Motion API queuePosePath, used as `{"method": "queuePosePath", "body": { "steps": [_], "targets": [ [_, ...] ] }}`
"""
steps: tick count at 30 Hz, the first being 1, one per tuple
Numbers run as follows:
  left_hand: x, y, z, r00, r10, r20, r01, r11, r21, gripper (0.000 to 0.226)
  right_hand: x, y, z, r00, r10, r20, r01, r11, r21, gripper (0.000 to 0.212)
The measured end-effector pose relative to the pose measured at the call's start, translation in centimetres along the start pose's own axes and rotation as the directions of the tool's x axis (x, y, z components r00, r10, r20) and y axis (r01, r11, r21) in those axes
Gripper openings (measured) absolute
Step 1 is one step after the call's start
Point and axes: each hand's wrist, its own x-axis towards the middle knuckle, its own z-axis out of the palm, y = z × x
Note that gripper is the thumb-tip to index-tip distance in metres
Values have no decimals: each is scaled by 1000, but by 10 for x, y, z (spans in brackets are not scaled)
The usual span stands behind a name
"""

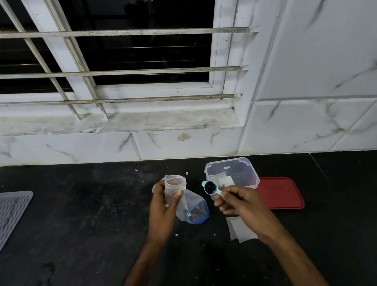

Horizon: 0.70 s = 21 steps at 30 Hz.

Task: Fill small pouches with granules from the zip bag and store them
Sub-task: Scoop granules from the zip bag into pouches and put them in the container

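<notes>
now a full scoop (217, 192) is poised at a pouch (175, 186).
the pouch is pinched mouth-up by the left hand (164, 208); the scoop is pinched level by the right hand (240, 203), against spills.

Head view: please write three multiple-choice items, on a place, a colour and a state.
1. Where is the flat red plastic lid? A) on the windowsill B) on the black counter, right of the clear plastic container C) in a hand
2. Colour of the small plastic spoon in the right hand? A) light blue B) yellow C) red
3. The small clear pouch in the left hand is: A) sealed B) open-mouthed C) torn
B: it lies beside the container. A: its bowl is pale blue. B: its rim gapes.
</notes>
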Motion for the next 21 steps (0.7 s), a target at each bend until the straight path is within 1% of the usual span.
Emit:
{"method": "queuePosePath", "body": {
  "steps": [3, 5, 7, 9, 11, 14, 17, 19, 21],
  "targets": [
    [-3, -2, 2, 1000, 12, 22, -13, 999, 37, 31, -3, -29, 7, 995, -92, 35, 91, 995, 51, 22],
    [-5, 0, 4, 999, 19, 44, -22, 998, 64, 33, -2, -41, 12, 992, -111, 65, 108, 993, 44, 22],
    [-7, 3, 7, 997, 35, 68, -40, 996, 79, 32, 3, -45, 17, 990, -115, 87, 118, 993, -29, 21],
    [-8, 7, 9, 996, 44, 82, -51, 996, 79, 35, 7, -44, 23, 989, -118, 93, 132, 979, -154, 20],
    [-9, 11, 9, 995, 47, 91, -55, 995, 83, 41, 11, -42, 28, 986, -138, 91, 160, 941, -298, 19],
    [-8, 9, 7, 996, 31, 84, -37, 996, 77, 35, 12, -40, 32, 970, -234, 61, 233, 837, -495, 18],
    [-7, 11, 7, 994, 32, 102, -39, 997, 62, 38, 10, -45, 37, 948, -314, 58, 277, 717, -640, 22],
    [-6, 15, 8, 992, 40, 116, -46, 998, 51, 37, 10, -51, 41, 937, -334, 100, 288, 583, -759, 28],
    [-5, 17, 9, 990, 41, 134, -43, 999, 8, 38, 10, -55, 42, 919, -360, 162, 312, 408, -858, 37]
  ]
}}
